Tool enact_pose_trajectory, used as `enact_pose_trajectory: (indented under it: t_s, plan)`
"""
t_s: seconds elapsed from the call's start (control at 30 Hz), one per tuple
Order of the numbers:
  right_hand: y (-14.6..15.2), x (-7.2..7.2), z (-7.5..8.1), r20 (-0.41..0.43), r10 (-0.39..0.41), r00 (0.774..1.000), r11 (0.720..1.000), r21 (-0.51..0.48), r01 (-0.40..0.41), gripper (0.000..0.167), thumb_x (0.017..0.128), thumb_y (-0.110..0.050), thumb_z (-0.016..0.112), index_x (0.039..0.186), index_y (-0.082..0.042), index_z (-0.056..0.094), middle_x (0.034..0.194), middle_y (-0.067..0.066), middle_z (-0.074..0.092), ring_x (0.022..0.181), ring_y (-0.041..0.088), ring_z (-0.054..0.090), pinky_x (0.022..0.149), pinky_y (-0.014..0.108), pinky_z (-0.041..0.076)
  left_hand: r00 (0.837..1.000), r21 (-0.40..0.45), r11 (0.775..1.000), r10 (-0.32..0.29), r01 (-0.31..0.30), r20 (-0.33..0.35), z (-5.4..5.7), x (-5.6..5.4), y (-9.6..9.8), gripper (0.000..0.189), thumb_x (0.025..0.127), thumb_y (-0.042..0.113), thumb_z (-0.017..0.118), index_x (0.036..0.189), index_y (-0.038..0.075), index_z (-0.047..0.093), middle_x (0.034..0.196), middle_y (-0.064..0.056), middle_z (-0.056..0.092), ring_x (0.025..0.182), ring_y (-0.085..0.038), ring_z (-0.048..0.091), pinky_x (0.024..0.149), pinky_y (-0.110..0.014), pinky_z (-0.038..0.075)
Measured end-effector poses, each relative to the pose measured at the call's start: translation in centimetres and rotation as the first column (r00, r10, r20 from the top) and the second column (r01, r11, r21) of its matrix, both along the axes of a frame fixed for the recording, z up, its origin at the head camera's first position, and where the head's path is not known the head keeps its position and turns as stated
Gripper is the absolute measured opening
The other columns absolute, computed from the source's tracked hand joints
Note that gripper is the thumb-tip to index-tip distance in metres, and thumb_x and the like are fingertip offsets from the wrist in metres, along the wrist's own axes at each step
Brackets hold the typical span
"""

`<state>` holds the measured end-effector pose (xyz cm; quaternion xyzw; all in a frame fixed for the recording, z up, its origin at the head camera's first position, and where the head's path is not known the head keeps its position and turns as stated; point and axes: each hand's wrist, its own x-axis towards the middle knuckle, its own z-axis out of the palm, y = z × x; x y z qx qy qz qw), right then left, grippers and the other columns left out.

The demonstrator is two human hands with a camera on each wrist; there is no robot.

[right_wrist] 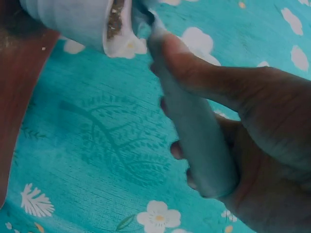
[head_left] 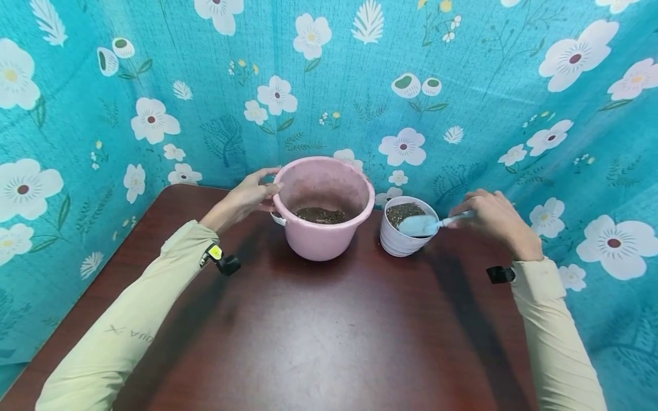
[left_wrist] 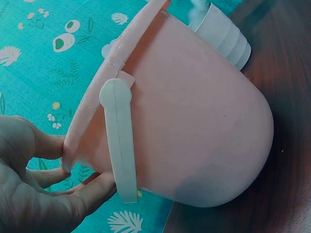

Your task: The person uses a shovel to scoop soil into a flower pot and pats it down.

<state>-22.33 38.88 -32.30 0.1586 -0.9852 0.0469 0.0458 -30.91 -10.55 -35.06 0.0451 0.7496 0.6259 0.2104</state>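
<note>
A pink bucket (head_left: 321, 242) with dark soil (head_left: 323, 215) low inside stands towards the back of the table. At its left side my left hand (head_left: 248, 194) pinches the rim between thumb and fingers, beside the white handle (left_wrist: 120, 141). My right hand (head_left: 490, 214) grips a light blue garden trowel (right_wrist: 197, 131), fingers curled round its handle. The trowel's blade (head_left: 417, 226) lies over the mouth of a small white pot (head_left: 403, 246), close above the soil (head_left: 402, 212) that fills it nearly to the rim. This ribbed pot stands upright, just right of the bucket.
The dark reddish wooden table (head_left: 319, 342) spreads out in front of both containers. A turquoise floral cloth (head_left: 339, 74) hangs close behind them and along the sides. Each forearm carries a small black wrist camera (head_left: 500, 274).
</note>
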Motion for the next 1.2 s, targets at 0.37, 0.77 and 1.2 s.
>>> enact_pose_trajectory:
  t_s: [0.37,0.77,1.2]
  plan:
    - [-0.7,-0.9,-1.4,-0.185,0.005,0.983,0.999,0.042,0.003,0.019,0.092,-0.017,0.081,0.106,-0.004,0.083,0.094,0.017,0.07,0.092,0.039,0.06,0.074,0.056,0.044,1.0,-0.003,1.0,0.002,-0.002,-0.009,0.2,-0.4,0.0,0.063,0.111,0.017,0.051,0.168,0.015,0.022,0.161,-0.021,0.037,0.142,-0.041,0.049,0.111,-0.055,0.051]
    - [-3.0,0.8,-0.5,-0.184,-0.062,0.981,0.996,0.054,0.073,0.024,0.094,-0.018,0.078,0.072,-0.008,0.076,0.069,0.011,0.066,0.066,0.034,0.062,0.051,0.055,0.051,1.0,-0.001,1.0,-0.003,0.002,-0.01,0.0,-0.3,0.2,0.064,0.111,0.015,0.051,0.168,0.015,0.022,0.16,-0.023,0.037,0.142,-0.042,0.048,0.111,-0.055,0.05]
    - [-5.4,2.5,1.1,-0.115,-0.112,0.987,0.986,0.107,0.124,0.047,0.093,-0.017,0.077,0.052,-0.017,0.055,0.052,-0.001,0.04,0.051,0.022,0.049,0.042,0.04,0.041,1.0,-0.013,1.0,-0.001,0.001,-0.013,0.1,0.0,0.1,0.064,0.111,0.016,0.049,0.168,0.015,0.021,0.161,-0.024,0.036,0.143,-0.043,0.047,0.11,-0.054,0.052]
